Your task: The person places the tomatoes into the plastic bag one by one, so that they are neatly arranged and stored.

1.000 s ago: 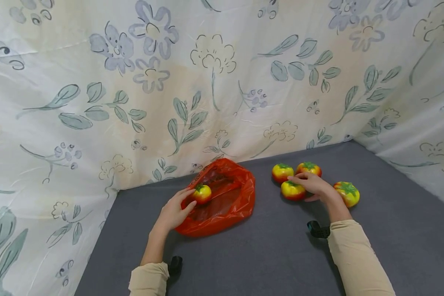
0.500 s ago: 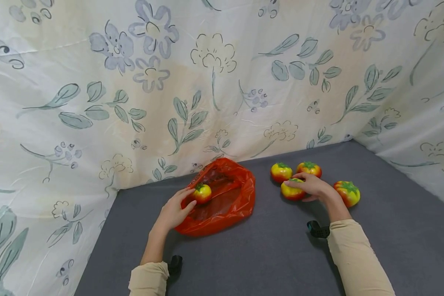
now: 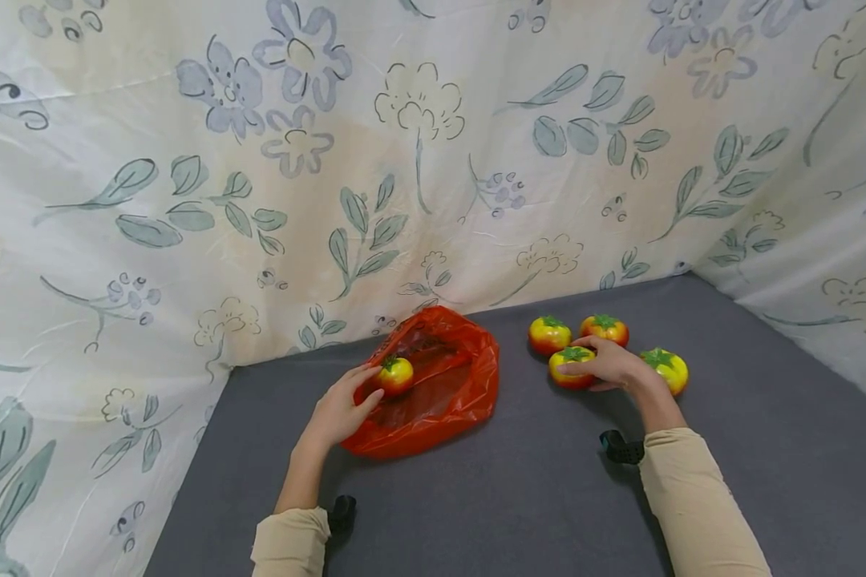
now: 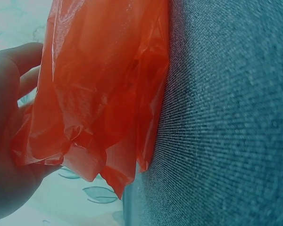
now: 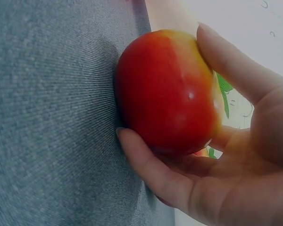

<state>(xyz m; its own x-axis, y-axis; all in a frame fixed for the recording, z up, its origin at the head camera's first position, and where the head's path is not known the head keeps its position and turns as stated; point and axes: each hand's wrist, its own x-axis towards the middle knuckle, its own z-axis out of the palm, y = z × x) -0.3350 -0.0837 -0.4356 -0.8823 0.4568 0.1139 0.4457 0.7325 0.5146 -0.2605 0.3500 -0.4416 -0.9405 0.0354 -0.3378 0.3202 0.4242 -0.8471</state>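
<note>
We note L hand curled at L rim of red plastic bag, bag edge betw. thumb & fingers; bagged fruit, yel./red w/ green top, sits in bag mouth next to fingertips. Can't tell if we pinch it too. R hand grips front fruit, thumb up top, finger underneath per R wrist view, at grey cloth; contact unclear. Just behind: back-L fruit, back-R fruit. Far-R fruit part hidden by our R wrist.
</note>
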